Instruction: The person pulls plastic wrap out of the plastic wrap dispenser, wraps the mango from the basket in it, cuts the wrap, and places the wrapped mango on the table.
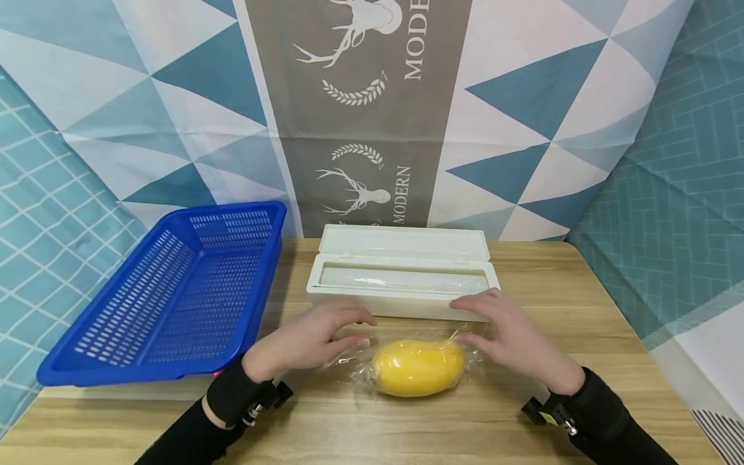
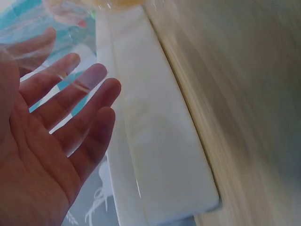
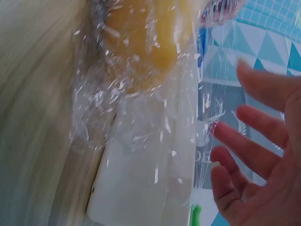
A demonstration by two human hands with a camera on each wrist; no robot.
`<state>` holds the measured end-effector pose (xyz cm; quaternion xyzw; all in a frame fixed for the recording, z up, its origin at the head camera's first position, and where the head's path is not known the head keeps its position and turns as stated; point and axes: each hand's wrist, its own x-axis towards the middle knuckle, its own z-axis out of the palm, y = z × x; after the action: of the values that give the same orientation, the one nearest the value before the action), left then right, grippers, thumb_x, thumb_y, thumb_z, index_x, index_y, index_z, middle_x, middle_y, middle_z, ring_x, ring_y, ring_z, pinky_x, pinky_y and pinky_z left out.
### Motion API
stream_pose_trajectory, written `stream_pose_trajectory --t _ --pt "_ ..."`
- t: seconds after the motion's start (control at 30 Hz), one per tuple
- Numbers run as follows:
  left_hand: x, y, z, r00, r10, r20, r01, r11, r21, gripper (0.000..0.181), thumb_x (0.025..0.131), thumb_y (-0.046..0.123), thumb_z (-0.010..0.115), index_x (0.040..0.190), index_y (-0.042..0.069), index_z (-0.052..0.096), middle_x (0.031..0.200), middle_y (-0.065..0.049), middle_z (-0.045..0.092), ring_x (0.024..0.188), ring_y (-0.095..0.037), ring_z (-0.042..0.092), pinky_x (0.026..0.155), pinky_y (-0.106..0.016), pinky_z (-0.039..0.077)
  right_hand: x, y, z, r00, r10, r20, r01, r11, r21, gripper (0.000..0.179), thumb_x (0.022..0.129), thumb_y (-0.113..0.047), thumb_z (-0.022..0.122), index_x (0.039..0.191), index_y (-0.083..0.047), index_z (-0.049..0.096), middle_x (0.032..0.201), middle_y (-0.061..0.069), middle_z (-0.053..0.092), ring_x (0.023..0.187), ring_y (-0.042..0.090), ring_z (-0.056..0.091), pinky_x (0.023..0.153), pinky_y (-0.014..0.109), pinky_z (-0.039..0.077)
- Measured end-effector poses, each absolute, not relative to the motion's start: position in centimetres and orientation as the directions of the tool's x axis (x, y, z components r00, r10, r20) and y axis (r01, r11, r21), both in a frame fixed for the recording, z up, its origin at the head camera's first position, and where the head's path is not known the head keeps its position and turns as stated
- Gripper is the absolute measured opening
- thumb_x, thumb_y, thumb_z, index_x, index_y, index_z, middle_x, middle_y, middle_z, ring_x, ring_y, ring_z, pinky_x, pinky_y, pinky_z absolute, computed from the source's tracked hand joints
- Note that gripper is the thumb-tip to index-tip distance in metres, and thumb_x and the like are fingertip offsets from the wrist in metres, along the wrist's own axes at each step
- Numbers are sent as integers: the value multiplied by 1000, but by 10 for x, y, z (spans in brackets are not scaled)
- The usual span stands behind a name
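Yellow oval mango-like fruit wrapped in clear cling film (image 1: 417, 367) lies on the light wooden table (image 1: 581, 310), just in front of the open white plastic film dispenser box (image 1: 402, 279). Left hand (image 1: 308, 339) and right hand (image 1: 511, 336) flank it, fingers straight and spread, gripping nothing, fingertips at the film edges. Blue perforated plastic basket (image 1: 168, 297) sits to the left.

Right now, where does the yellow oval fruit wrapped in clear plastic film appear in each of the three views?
Head: the yellow oval fruit wrapped in clear plastic film lies low in the centre, between both hands.
Left wrist: only a blurred yellow sliver at the top edge.
Right wrist: upper centre, under crinkled film.
Shared landmark: the long white plastic dispenser box beside the fruit.
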<state>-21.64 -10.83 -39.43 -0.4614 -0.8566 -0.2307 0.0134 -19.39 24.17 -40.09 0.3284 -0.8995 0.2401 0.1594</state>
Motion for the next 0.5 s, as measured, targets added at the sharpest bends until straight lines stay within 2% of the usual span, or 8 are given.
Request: stream_pose_trajectory --t 0.17,0.33,0.43,0.5 --pt "-210 -103 -393 -564 799 207 776 427 464 38 95 44 43 124 21 56 121 11 54 113 -5 47 94 -30 38 -188 238 -400 -756 -547 360 -655 648 -390 52 74 -47 70 119 -23 60 98 -17 55 91 7 48 72 29 45" --pt "-202 -98 -391 -544 825 150 761 411 501 43 95 47 42 129 23 53 131 10 49 120 -7 42 97 -32 35 -186 236 -398 -737 -597 317 -674 613 -412 40 76 -41 71 112 -25 62 80 -18 49 76 7 48 60 25 42" --pt "-198 -96 -392 -518 843 148 783 396 480 44 94 48 43 130 24 52 137 9 44 124 -8 38 98 -33 34 -185 234 -398 -699 -613 369 -715 592 -371 35 77 -37 71 108 -25 64 80 -17 48 77 5 46 61 22 41" --pt "-197 -94 -393 -493 854 166 807 377 455 47 92 49 45 130 23 52 140 7 42 126 -8 37 99 -33 33 -184 232 -398 -682 -603 413 -730 591 -344 35 77 -34 72 110 -25 64 88 -16 50 83 4 45 65 22 41"
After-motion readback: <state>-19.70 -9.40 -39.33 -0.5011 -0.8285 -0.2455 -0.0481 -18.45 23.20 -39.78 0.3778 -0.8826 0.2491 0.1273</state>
